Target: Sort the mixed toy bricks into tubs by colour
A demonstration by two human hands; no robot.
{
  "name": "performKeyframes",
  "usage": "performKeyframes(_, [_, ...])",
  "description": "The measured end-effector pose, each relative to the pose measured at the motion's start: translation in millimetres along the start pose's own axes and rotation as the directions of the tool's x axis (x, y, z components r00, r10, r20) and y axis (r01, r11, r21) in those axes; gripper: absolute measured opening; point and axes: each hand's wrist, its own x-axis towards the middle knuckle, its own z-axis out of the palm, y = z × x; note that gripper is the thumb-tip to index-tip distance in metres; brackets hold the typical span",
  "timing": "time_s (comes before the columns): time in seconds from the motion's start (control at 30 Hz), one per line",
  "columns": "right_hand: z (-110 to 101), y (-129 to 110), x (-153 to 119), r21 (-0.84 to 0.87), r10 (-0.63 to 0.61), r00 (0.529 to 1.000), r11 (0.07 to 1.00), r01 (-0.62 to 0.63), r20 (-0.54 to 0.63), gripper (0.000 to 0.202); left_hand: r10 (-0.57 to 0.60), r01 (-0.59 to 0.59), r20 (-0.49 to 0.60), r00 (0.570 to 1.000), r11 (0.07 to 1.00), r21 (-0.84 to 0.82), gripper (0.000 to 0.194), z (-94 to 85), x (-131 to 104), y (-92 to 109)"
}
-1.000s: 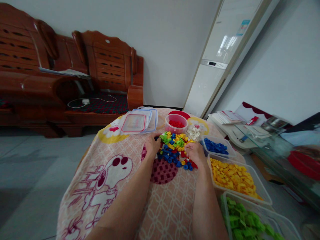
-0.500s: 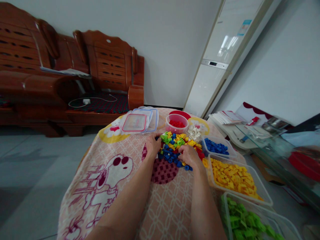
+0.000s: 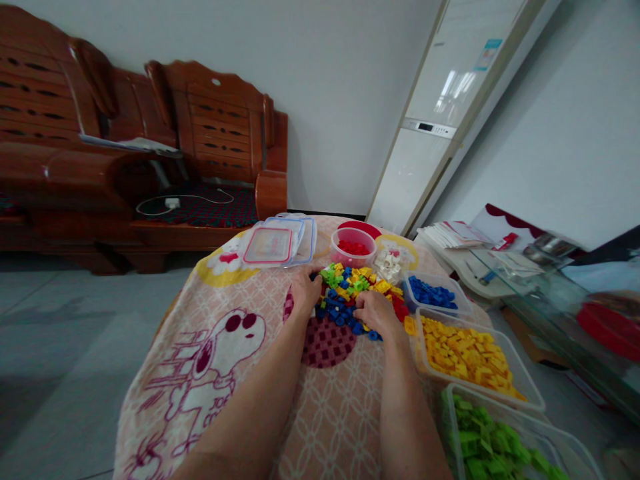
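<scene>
A mixed pile of toy building bricks (image 3: 345,283) in blue, yellow, green and red lies on the table. At its left edge, my left hand (image 3: 305,290) is closed, with a dark blue brick (image 3: 314,274) showing between its fingertips. Over the front right of the pile, my right hand (image 3: 377,312) has its fingers curled down among the blue bricks; whatever they pinch is hidden. White bricks (image 3: 387,265) form a small heap just behind the pile. Beyond the pile stands a round pink tub (image 3: 353,233) with red bricks inside.
Along the right side stand clear boxes of blue bricks (image 3: 433,293), yellow bricks (image 3: 467,357) and green bricks (image 3: 493,437). Stacked lids (image 3: 270,245) lie at the back left on the patterned tablecloth (image 3: 345,413). A glass-topped table (image 3: 550,313) is at the right.
My right hand has shifted very slightly to the left over the blue bricks. My left hand stays at the pile's left edge.
</scene>
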Motion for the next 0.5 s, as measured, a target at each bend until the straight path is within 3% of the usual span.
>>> performKeyframes(0.3, [3.2, 0.6, 2.1, 0.006, 0.015, 1.000, 1.000, -0.015, -0.017, 0.012, -0.018, 0.019, 0.005, 1.000, 1.000, -0.012, 0.032, -0.7, -0.7, 2.1])
performKeyframes(0.5, [-1.9, 8.7, 0.9, 0.163, 0.038, 0.995, 0.986, -0.022, -0.097, 0.010, -0.014, 0.014, 0.008, 1.000, 1.000, 0.003, 0.032, -0.1, 0.0, 0.5])
